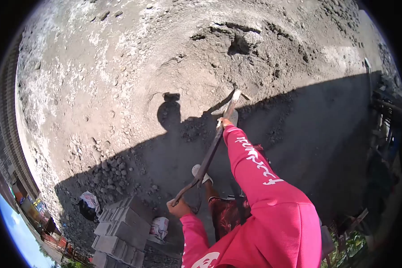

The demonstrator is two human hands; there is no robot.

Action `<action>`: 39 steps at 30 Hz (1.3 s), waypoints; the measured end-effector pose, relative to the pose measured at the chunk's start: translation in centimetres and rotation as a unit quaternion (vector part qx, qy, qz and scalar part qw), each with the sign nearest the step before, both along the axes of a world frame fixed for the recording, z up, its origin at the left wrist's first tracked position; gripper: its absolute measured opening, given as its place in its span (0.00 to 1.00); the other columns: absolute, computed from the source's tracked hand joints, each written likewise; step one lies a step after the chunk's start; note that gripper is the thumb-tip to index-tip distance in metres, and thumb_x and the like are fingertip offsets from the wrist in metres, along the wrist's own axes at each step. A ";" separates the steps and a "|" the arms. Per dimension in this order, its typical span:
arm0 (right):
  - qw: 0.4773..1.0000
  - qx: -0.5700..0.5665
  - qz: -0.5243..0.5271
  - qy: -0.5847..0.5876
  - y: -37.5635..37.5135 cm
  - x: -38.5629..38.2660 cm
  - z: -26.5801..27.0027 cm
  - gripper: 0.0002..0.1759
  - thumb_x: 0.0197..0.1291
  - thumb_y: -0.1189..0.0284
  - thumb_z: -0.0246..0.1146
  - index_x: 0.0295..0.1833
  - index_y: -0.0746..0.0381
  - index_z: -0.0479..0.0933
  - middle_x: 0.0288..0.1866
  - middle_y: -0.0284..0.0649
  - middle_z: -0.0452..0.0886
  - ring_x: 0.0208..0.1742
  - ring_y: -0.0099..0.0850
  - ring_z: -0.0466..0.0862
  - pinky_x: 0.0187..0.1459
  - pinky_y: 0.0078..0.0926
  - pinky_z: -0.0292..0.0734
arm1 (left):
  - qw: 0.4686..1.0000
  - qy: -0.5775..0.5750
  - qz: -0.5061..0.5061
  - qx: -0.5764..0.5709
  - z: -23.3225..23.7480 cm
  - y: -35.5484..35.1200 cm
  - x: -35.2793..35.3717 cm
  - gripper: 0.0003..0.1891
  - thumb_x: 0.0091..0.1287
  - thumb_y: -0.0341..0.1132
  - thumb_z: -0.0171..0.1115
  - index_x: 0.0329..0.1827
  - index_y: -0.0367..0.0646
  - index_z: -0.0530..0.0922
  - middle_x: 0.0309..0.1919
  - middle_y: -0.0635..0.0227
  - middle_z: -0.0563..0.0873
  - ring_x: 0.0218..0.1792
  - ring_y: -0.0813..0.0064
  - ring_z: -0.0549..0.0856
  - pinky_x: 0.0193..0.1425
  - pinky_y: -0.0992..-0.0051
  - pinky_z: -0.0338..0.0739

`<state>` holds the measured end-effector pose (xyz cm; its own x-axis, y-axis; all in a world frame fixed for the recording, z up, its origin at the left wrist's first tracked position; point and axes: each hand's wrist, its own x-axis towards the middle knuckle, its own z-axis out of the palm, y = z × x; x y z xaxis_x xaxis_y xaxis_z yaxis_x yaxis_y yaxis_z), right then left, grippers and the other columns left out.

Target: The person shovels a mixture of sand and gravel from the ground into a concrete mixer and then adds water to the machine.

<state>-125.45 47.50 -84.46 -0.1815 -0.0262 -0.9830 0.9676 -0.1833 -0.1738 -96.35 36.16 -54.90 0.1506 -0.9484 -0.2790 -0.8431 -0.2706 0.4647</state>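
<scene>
A long-handled tool [212, 149] runs from the lower middle up to the edge of the sunlit ground. My left hand [179, 208] is wrapped round its rear end, where the handle looks bent or looped. Farther up the shaft, my right hand [225, 122] grips it near the working end. The tool's pale tip [236, 94] is at the gravelly dirt [263, 80], below a dug, broken patch with a dark hole [239, 45]. Both my sleeves are pink. One light shoe [202, 173] shows beside the shaft.
Stacked grey blocks [123, 228] stand at the lower left, with a white sack [159, 228] beside them and loose stones [111, 176] above. Another bag [90, 201] lies left of the stones. Piled items [386, 116] line the right edge. Shadow covers the near ground.
</scene>
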 end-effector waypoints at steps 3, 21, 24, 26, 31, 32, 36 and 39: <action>0.985 -0.065 -0.129 -0.097 1.0 4.2 1.2 0.06 0.52 0.69 0.53 0.28 0.60 0.69 0.16 0.41 0.70 0.14 0.39 0.71 0.18 0.36 0.70 | 0.998 -0.017 -0.041 -0.040 1.0 1.0 2.7 0.15 0.44 0.28 0.68 0.19 0.40 0.66 0.16 0.74 0.68 0.21 0.82 0.67 0.26 0.78 0.65; 0.999 0.003 -0.030 -0.036 -2.7 32.1 25.0 0.07 0.45 0.70 0.54 0.21 0.60 0.68 0.16 0.40 0.70 0.15 0.35 0.73 0.19 0.32 0.72 | 0.981 0.193 -0.021 0.030 18.2 -3.8 34.3 0.10 0.40 0.19 0.62 0.20 0.40 0.69 0.15 0.69 0.72 0.16 0.78 0.72 0.17 0.78 0.66; 0.990 -0.095 -0.082 -0.066 -5.3 37.8 24.6 0.06 0.45 0.70 0.54 0.21 0.59 0.68 0.15 0.39 0.70 0.14 0.34 0.71 0.20 0.33 0.72 | 0.987 0.154 -0.054 -0.016 22.7 -5.9 35.5 0.09 0.41 0.21 0.62 0.20 0.40 0.69 0.16 0.70 0.72 0.15 0.79 0.70 0.18 0.79 0.65; 0.980 -0.116 -0.138 -0.083 -7.4 40.3 24.5 0.06 0.45 0.71 0.55 0.21 0.59 0.68 0.15 0.39 0.69 0.14 0.34 0.71 0.19 0.34 0.71 | 0.984 0.149 -0.091 -0.043 23.9 -6.6 35.2 0.09 0.41 0.21 0.62 0.20 0.40 0.70 0.16 0.70 0.72 0.15 0.79 0.71 0.18 0.79 0.65; 0.950 -0.187 -0.236 -0.081 -6.3 44.0 27.1 0.07 0.44 0.71 0.55 0.20 0.60 0.67 0.15 0.40 0.69 0.14 0.36 0.72 0.19 0.35 0.70 | 0.967 0.158 -0.189 -0.069 23.7 -5.2 34.0 0.08 0.41 0.21 0.61 0.20 0.40 0.70 0.16 0.70 0.72 0.15 0.78 0.71 0.18 0.79 0.65; 0.935 -0.228 -0.265 -0.059 -5.4 44.9 26.1 0.07 0.44 0.71 0.56 0.20 0.60 0.67 0.15 0.41 0.70 0.15 0.37 0.72 0.19 0.35 0.71 | 0.961 0.161 -0.212 -0.067 23.4 -4.4 33.8 0.08 0.41 0.21 0.61 0.20 0.39 0.70 0.16 0.70 0.72 0.15 0.78 0.71 0.18 0.79 0.65; 0.915 -0.230 -0.330 -0.009 2.1 47.2 23.8 0.07 0.43 0.70 0.56 0.21 0.61 0.68 0.16 0.42 0.71 0.16 0.38 0.73 0.20 0.36 0.72 | 0.930 0.191 -0.310 -0.051 21.2 0.7 33.2 0.07 0.41 0.22 0.61 0.20 0.39 0.70 0.16 0.70 0.72 0.16 0.78 0.72 0.18 0.78 0.65; 0.907 -0.173 -0.383 0.040 13.7 49.6 23.6 0.06 0.42 0.71 0.56 0.23 0.61 0.68 0.18 0.44 0.71 0.18 0.39 0.73 0.21 0.37 0.72 | 0.895 0.221 -0.387 -0.015 18.9 6.9 33.0 0.07 0.41 0.22 0.61 0.20 0.39 0.70 0.16 0.70 0.72 0.16 0.78 0.72 0.18 0.78 0.66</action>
